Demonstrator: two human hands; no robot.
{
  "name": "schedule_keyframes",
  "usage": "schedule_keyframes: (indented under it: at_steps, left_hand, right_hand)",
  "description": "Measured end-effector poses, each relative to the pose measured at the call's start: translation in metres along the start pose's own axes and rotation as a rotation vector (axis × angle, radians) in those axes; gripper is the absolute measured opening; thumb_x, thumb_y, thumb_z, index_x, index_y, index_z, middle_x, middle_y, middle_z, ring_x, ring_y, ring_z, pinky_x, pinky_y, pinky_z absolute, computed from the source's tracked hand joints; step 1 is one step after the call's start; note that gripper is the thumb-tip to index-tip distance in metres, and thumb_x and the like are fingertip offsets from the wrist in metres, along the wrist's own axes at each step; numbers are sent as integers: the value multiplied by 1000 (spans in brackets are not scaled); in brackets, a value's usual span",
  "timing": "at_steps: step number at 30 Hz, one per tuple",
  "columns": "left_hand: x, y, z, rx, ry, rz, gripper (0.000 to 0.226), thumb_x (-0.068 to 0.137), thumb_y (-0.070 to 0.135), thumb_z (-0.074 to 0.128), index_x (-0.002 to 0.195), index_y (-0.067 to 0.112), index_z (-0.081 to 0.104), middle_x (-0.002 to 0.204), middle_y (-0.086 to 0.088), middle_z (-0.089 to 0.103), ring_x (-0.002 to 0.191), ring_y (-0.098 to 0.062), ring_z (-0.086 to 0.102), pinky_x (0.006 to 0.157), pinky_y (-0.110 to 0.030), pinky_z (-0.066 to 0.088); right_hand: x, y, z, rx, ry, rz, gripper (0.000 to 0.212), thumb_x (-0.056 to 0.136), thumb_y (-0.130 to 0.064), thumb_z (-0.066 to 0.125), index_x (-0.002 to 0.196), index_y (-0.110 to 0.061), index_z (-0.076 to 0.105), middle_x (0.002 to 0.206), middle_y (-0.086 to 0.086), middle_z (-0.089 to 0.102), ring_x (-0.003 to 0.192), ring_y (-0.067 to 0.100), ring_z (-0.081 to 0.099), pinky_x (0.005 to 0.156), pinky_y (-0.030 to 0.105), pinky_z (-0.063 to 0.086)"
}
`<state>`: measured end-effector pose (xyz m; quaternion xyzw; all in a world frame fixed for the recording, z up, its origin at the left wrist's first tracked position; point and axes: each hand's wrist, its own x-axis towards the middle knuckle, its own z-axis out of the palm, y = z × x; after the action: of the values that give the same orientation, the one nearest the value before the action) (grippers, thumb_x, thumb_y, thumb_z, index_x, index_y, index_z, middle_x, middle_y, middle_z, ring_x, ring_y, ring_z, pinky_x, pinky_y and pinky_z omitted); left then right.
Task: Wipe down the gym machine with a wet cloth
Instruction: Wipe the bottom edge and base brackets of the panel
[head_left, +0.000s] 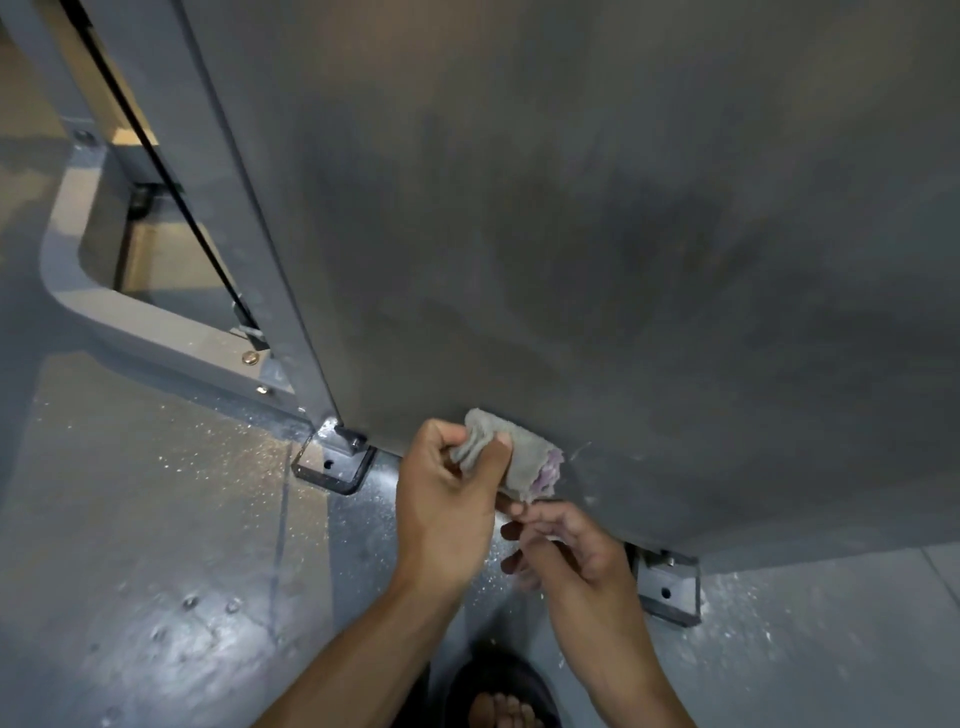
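A big grey panel (597, 234) of the gym machine fills most of the view. It has dark wet patches and streaks on it. Its bottom edge runs from the middle of the view down to the right.

To the left stands a grey frame post (208, 171) with a thin black cable (171, 176) running along it. A curved grey bar (130, 312) joins the post low down, held with small bolts.

Under it all is a shiny grey floor (156, 545) with white specks and wet spots. Two metal foot plates sit on the floor, one (332, 465) at the bottom of the post and one (667, 590) further right under the panel.

The person's left hand (447, 499) is curled round a small grey cloth (519, 457) and grips it tight. The cloth is bunched up, with a bit of purple showing at its right end. It is right at the bottom edge of the panel, seemingly touching it.

The right hand (566, 551) is just below the cloth. Its fingertips pinch the cloth's lower end.

At the very bottom, a foot in a dark sandal (501, 696) rests on the floor.
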<state>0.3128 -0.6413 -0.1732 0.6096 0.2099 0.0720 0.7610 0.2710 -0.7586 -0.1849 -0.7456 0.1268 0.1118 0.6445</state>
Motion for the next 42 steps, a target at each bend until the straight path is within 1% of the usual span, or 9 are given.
schedule_keyframes:
  at_steps: [6,12,16,20,23,27,33,36,42]
  left_hand:
    - [-13,53,21,-112,-102,226,25,95,7,70,92,-5,49,67,-3,64,53,-17,62,48,-33,55]
    - [-8,8,11,-6,-65,77,19,91,6,74,87,-1,57,65,7,66,58,-2,61,55,-15,48]
    - [-4,-6,3,37,-56,-40,20,89,13,78,90,-3,66,74,-5,74,65,-17,69,59,-26,55]
    - [-11,26,13,-43,-111,18,28,84,15,82,86,-5,63,75,-13,69,66,-18,65,62,-30,56]
    - [-20,54,24,-111,-183,83,30,82,19,84,84,-2,62,82,-29,67,67,-36,65,64,-45,58]
    - [-14,42,23,-106,-173,33,21,84,15,81,83,0,66,73,-10,67,63,-15,62,52,-24,51]
    - [-7,0,3,113,-180,-84,14,84,26,84,83,14,76,73,-1,73,68,-10,61,62,-15,47]
    - [-9,10,-3,169,-241,55,20,86,41,78,85,21,77,83,-7,71,74,-10,60,69,-18,47]
    - [-9,54,-15,214,-217,394,20,101,33,54,106,30,73,94,6,72,79,-7,62,70,-24,50]
  right_hand:
    - [-4,3,2,-9,-19,10,26,97,7,55,96,-13,71,83,3,75,67,13,68,64,26,54]
    - [-8,-2,7,204,90,-14,20,97,-20,61,111,-18,74,104,4,77,85,23,72,72,35,55]
    - [-12,-3,17,348,50,57,48,80,-48,72,126,-32,70,122,-1,73,110,20,71,89,44,55]
    - [-3,-23,16,495,79,17,71,69,-63,82,125,-20,71,123,10,73,118,30,68,93,45,53]
    - [1,-53,8,509,70,-94,46,86,-48,68,113,-11,76,110,14,76,107,31,72,85,39,54]
    - [4,-55,8,457,196,-86,38,96,-47,62,97,-13,79,91,18,76,86,33,73,73,40,55]
    - [6,-28,14,431,293,135,27,97,-33,65,93,-10,77,82,14,76,65,20,63,60,33,45]
    - [2,-41,9,445,321,90,25,97,-30,64,87,-11,77,76,12,70,63,21,60,57,33,45]
    - [-9,-76,-1,411,352,-37,31,97,-32,64,73,-15,73,58,10,62,49,25,58,46,30,43]
